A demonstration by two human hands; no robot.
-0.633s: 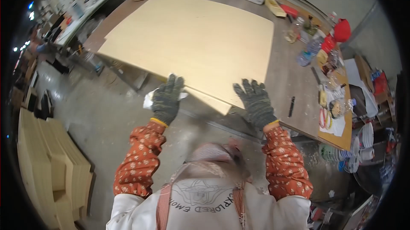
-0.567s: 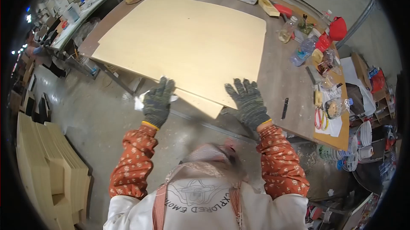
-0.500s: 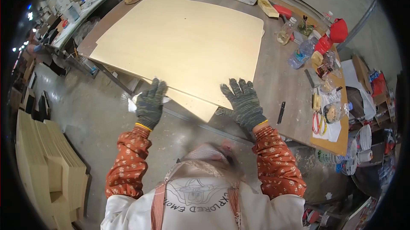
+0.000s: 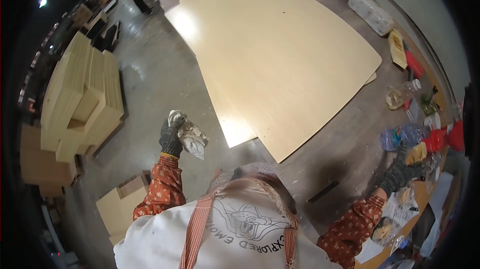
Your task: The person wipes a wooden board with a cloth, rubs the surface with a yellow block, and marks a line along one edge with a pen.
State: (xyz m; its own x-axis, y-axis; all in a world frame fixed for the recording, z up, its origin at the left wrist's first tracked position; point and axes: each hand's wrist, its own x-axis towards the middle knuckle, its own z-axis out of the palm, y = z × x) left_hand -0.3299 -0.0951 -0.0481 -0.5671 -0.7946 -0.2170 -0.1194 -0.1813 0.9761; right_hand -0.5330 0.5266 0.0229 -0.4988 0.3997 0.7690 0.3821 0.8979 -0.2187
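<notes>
My left hand (image 4: 172, 136), in a dark grey knit glove, is closed around a crumpled white cloth (image 4: 193, 139) that hangs over the floor left of the table. My gloved right hand (image 4: 402, 173) reaches over the cluttered right side of the table. Its fingers are spread beside a yellowish piece (image 4: 417, 153), just below a clear plastic bottle (image 4: 400, 136); whether they touch it I cannot tell. A large pale wood panel (image 4: 280, 59) with rounded corners lies on the table, untouched by either hand. Another pale panel (image 4: 235, 131) shows beneath its left edge.
A black slim tool (image 4: 323, 192) lies on the brown tabletop (image 4: 345, 124). Along the far right edge stand a clear plastic box (image 4: 371, 13), a yellow block (image 4: 397, 49), bottles and red items. Stacked pale boards (image 4: 70, 94) and cardboard (image 4: 122, 204) stand on the floor at left.
Both hands have left the panel's near edge. My left hand has moved out leftward and now shows the cloth in it; my right hand has gone right to the clutter. The view has turned.
</notes>
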